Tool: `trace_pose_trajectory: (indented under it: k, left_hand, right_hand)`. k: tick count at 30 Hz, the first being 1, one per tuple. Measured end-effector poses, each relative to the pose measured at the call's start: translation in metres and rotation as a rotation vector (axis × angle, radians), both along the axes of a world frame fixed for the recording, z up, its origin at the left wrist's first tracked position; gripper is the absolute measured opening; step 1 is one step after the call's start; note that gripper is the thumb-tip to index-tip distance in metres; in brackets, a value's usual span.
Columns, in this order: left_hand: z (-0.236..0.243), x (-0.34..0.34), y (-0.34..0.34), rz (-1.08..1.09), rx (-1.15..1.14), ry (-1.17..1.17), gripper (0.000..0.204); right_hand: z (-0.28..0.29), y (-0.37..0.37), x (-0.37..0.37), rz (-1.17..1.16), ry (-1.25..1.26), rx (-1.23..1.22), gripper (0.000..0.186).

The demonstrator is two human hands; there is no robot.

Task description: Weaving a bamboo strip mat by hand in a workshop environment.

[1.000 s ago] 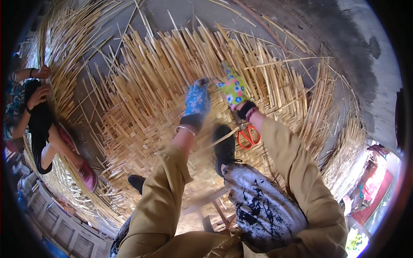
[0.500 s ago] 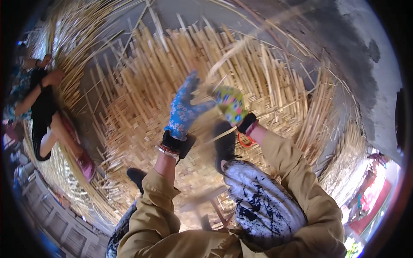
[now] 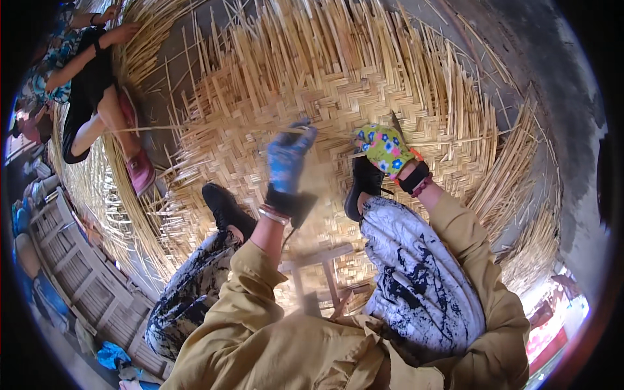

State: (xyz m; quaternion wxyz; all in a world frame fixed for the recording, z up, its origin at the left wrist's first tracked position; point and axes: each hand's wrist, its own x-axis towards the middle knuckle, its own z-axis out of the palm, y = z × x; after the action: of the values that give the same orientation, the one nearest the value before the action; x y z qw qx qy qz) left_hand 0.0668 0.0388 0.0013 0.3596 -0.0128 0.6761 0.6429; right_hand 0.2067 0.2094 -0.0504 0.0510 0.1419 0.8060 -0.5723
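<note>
A large pale mat (image 3: 286,97) of split reed or bamboo strips lies on the ground under my feet, tightly woven in the middle with loose strip ends fanning out. Across it runs a long, thin reed strip (image 3: 214,127), roughly sideways. My left hand (image 3: 288,159), in a blue flowered glove, is slightly blurred, with fingers curled round this strip. To its right, my right hand (image 3: 385,151), in a green flowered glove, is closed on the strip near my right shoe. A narrow dark shape shows beside its knuckles; I cannot make out what it is.
My black shoes (image 3: 224,207) rest on the mat, with a low wooden stool (image 3: 318,257) between my legs. At the left, another person (image 3: 91,84) sits by more loose reeds (image 3: 153,39). A slatted wooden panel (image 3: 84,273) lies lower left; a grey wall (image 3: 572,84) stands right.
My hands have moved apart, the right one down and to the right. My left fingers, spread before, are now curled. The strip that was raised and blurred now lies stretched across the mat.
</note>
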Motion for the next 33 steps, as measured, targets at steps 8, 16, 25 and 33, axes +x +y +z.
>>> trace_pose_trajectory:
  k: [8, 16, 25, 33]
  left_hand:
    - [-0.029, 0.042, -0.026, -1.115, -0.675, 0.806, 0.017]
    - [-0.040, 0.037, -0.023, -0.611, -0.260, 0.417, 0.013]
    - [0.005, -0.001, -0.039, -0.741, -0.341, 0.743, 0.015]
    - [0.028, 0.004, -0.008, -0.543, -0.092, 0.645, 0.035]
  right_hand:
    - [0.004, -0.018, 0.037, -0.189, -0.186, 0.203, 0.023]
    - [-0.031, -0.030, 0.058, -0.172, -0.301, -0.251, 0.032]
    - [-0.059, -0.042, 0.015, 0.088, -0.092, -0.415, 0.023]
    - [0.079, -0.018, -0.052, -0.467, 0.148, -0.801, 0.023]
